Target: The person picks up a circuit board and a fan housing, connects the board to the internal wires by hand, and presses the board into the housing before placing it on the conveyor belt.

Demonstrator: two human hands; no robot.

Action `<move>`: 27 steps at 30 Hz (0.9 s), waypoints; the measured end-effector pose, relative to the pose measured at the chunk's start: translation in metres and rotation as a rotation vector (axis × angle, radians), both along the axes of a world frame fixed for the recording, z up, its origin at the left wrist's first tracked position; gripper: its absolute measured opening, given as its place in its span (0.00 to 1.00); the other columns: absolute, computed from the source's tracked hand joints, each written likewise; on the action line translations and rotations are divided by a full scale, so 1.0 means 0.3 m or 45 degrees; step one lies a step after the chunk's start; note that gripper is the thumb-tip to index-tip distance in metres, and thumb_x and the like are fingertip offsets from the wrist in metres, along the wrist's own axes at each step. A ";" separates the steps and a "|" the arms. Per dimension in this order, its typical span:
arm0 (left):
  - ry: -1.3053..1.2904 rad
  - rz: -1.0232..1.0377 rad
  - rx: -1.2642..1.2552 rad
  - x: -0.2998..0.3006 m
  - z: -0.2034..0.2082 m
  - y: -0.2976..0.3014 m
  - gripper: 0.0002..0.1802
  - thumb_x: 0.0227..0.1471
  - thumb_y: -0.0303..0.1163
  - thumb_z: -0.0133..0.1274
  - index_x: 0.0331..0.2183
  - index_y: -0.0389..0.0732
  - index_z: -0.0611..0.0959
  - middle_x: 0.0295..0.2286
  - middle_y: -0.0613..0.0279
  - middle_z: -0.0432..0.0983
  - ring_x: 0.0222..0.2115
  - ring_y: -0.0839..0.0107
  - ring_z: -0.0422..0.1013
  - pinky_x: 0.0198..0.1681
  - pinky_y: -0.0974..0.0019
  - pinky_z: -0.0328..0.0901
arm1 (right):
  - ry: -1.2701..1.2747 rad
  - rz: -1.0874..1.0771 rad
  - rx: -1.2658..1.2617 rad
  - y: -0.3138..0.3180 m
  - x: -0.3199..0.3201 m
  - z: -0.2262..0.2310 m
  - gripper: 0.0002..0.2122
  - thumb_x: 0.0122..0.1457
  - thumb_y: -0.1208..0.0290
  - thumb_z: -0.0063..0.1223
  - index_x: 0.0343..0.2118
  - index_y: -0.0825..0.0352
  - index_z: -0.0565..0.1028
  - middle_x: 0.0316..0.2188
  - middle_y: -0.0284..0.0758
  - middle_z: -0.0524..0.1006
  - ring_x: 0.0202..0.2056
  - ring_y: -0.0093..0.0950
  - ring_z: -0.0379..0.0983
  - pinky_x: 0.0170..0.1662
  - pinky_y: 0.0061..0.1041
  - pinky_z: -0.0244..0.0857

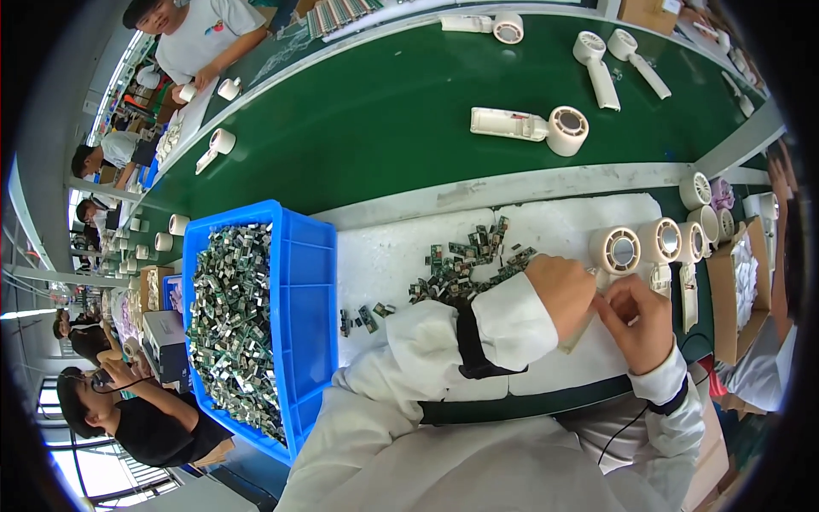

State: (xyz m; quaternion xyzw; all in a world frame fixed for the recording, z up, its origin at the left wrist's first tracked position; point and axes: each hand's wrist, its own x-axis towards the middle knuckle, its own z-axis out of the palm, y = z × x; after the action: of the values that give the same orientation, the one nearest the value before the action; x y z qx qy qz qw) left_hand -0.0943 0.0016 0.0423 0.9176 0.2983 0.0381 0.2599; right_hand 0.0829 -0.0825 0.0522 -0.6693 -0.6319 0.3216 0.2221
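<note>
A white handheld fan [616,251] lies on the white foam sheet in front of me, its round head just beyond my hands. My left hand [559,294] is closed over its handle, mostly hiding it; a pale end shows below the wrist. Against it, my right hand [636,322] has thumb and fingers pinched together at the handle; whatever is between the fingertips is too small to make out. Left of my hands, a loose pile of small green circuit boards [452,277] is spread on the foam.
A blue bin [309,316] full of circuit boards stands at the left. More white fans [660,240] line the right side, beside a cardboard box [727,311]. Beyond a pale rail, fan parts [567,130] sit on a green belt [367,128]. Other people work around.
</note>
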 end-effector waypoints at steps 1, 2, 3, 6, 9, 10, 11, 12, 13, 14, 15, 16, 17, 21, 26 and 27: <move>0.003 0.006 -0.008 0.004 -0.005 -0.018 0.13 0.47 0.36 0.58 0.20 0.36 0.81 0.19 0.51 0.76 0.23 0.53 0.75 0.25 0.54 0.69 | 0.001 -0.014 0.043 0.004 -0.023 0.013 0.08 0.54 0.79 0.59 0.37 0.71 0.76 0.18 0.36 0.76 0.17 0.20 0.70 0.23 0.20 0.64; -0.005 0.073 0.131 0.012 -0.014 -0.037 0.11 0.45 0.34 0.57 0.20 0.37 0.81 0.19 0.52 0.75 0.23 0.55 0.75 0.25 0.56 0.69 | 0.002 -0.030 0.086 0.007 -0.038 0.020 0.10 0.52 0.80 0.59 0.39 0.70 0.76 0.19 0.37 0.76 0.17 0.21 0.71 0.24 0.21 0.65; -0.017 0.136 0.265 0.023 -0.022 -0.058 0.09 0.44 0.33 0.57 0.19 0.38 0.81 0.19 0.54 0.75 0.23 0.57 0.75 0.24 0.57 0.69 | 0.000 -0.029 0.071 0.006 -0.044 0.018 0.10 0.52 0.80 0.59 0.39 0.70 0.76 0.19 0.37 0.76 0.17 0.21 0.71 0.24 0.21 0.65; 0.116 0.140 0.416 0.039 -0.015 -0.093 0.06 0.42 0.32 0.57 0.19 0.41 0.81 0.19 0.58 0.75 0.24 0.62 0.75 0.23 0.60 0.67 | -0.012 0.110 0.159 0.011 -0.058 -0.002 0.20 0.51 0.79 0.62 0.49 0.65 0.76 0.17 0.37 0.74 0.17 0.28 0.71 0.25 0.25 0.66; 0.404 0.019 0.491 0.050 0.002 -0.096 0.04 0.42 0.34 0.57 0.21 0.46 0.83 0.21 0.65 0.76 0.26 0.68 0.75 0.22 0.63 0.64 | -0.038 0.148 0.130 0.013 -0.050 0.002 0.23 0.50 0.79 0.62 0.51 0.65 0.75 0.17 0.38 0.74 0.18 0.31 0.73 0.26 0.27 0.67; 0.389 -0.014 0.465 0.053 -0.004 -0.093 0.04 0.42 0.33 0.57 0.21 0.46 0.83 0.21 0.65 0.76 0.26 0.68 0.75 0.22 0.63 0.65 | -0.054 0.165 0.125 0.018 -0.046 0.005 0.24 0.49 0.79 0.62 0.52 0.65 0.74 0.18 0.39 0.75 0.18 0.32 0.73 0.26 0.28 0.68; 0.374 -0.046 0.441 0.056 -0.011 -0.089 0.05 0.43 0.33 0.57 0.20 0.46 0.83 0.21 0.65 0.76 0.26 0.68 0.75 0.22 0.62 0.65 | -0.057 0.166 0.140 0.023 -0.043 0.008 0.24 0.49 0.79 0.62 0.52 0.65 0.74 0.18 0.39 0.75 0.18 0.32 0.73 0.26 0.28 0.68; 0.361 -0.077 0.417 0.054 -0.017 -0.090 0.05 0.43 0.33 0.56 0.20 0.46 0.83 0.21 0.65 0.76 0.26 0.68 0.75 0.22 0.62 0.65 | -0.057 0.190 0.121 0.021 -0.041 0.012 0.23 0.49 0.79 0.62 0.52 0.66 0.74 0.18 0.39 0.75 0.19 0.33 0.74 0.26 0.28 0.68; 0.360 -0.071 0.433 0.048 -0.024 -0.090 0.05 0.43 0.33 0.56 0.20 0.46 0.83 0.21 0.65 0.76 0.26 0.68 0.75 0.22 0.62 0.65 | -0.057 0.215 0.104 0.018 -0.040 0.017 0.23 0.49 0.78 0.61 0.52 0.66 0.75 0.19 0.40 0.76 0.19 0.34 0.75 0.27 0.29 0.69; 0.288 -0.087 0.429 0.041 -0.034 -0.089 0.05 0.43 0.33 0.56 0.19 0.46 0.83 0.21 0.65 0.76 0.26 0.68 0.75 0.22 0.62 0.65 | -0.059 0.240 0.089 0.016 -0.040 0.024 0.23 0.50 0.78 0.61 0.51 0.66 0.75 0.20 0.40 0.76 0.20 0.35 0.75 0.27 0.29 0.69; 0.210 -0.103 0.425 0.039 -0.044 -0.091 0.05 0.43 0.32 0.56 0.19 0.46 0.83 0.21 0.65 0.76 0.26 0.68 0.75 0.22 0.62 0.65 | -0.069 0.244 0.108 0.010 -0.035 0.032 0.23 0.50 0.78 0.61 0.51 0.66 0.75 0.20 0.40 0.76 0.20 0.35 0.75 0.27 0.29 0.69; 0.133 -0.120 0.423 0.039 -0.051 -0.093 0.05 0.42 0.32 0.56 0.19 0.46 0.83 0.21 0.65 0.76 0.26 0.68 0.75 0.22 0.62 0.65 | -0.099 0.242 0.102 0.003 -0.033 0.035 0.22 0.50 0.77 0.61 0.51 0.67 0.75 0.20 0.41 0.76 0.21 0.36 0.76 0.27 0.30 0.69; 0.127 -0.111 0.446 0.040 -0.057 -0.097 0.05 0.42 0.32 0.56 0.19 0.46 0.83 0.21 0.65 0.76 0.26 0.68 0.75 0.22 0.62 0.65 | -0.129 0.240 0.099 -0.005 -0.030 0.037 0.21 0.50 0.77 0.61 0.50 0.67 0.75 0.20 0.41 0.77 0.21 0.36 0.76 0.27 0.31 0.70; 0.002 -0.101 0.531 0.032 -0.061 -0.097 0.05 0.42 0.31 0.55 0.18 0.46 0.83 0.20 0.63 0.77 0.26 0.66 0.75 0.23 0.61 0.65 | -0.202 0.286 0.198 -0.029 -0.032 0.036 0.19 0.51 0.75 0.60 0.48 0.67 0.76 0.20 0.41 0.77 0.22 0.38 0.76 0.27 0.34 0.70; -0.054 -0.190 0.548 0.011 0.014 -0.098 0.05 0.41 0.30 0.56 0.18 0.45 0.83 0.20 0.59 0.76 0.26 0.63 0.75 0.24 0.60 0.66 | -0.218 0.299 0.238 -0.032 -0.023 0.038 0.11 0.51 0.74 0.60 0.38 0.69 0.77 0.21 0.43 0.78 0.22 0.42 0.76 0.27 0.35 0.70; -0.063 -0.193 0.535 0.002 0.039 -0.094 0.05 0.41 0.30 0.56 0.18 0.44 0.82 0.20 0.59 0.76 0.26 0.62 0.75 0.24 0.59 0.66 | -0.223 0.300 0.248 -0.032 -0.022 0.037 0.11 0.51 0.74 0.60 0.38 0.69 0.77 0.21 0.43 0.78 0.22 0.42 0.76 0.27 0.35 0.70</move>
State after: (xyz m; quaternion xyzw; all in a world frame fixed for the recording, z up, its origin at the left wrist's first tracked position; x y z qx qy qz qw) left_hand -0.0937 -0.0265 0.0540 0.9702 0.2073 0.1023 0.0725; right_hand 0.0764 -0.0922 0.0632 -0.5914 -0.7510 0.2234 0.1907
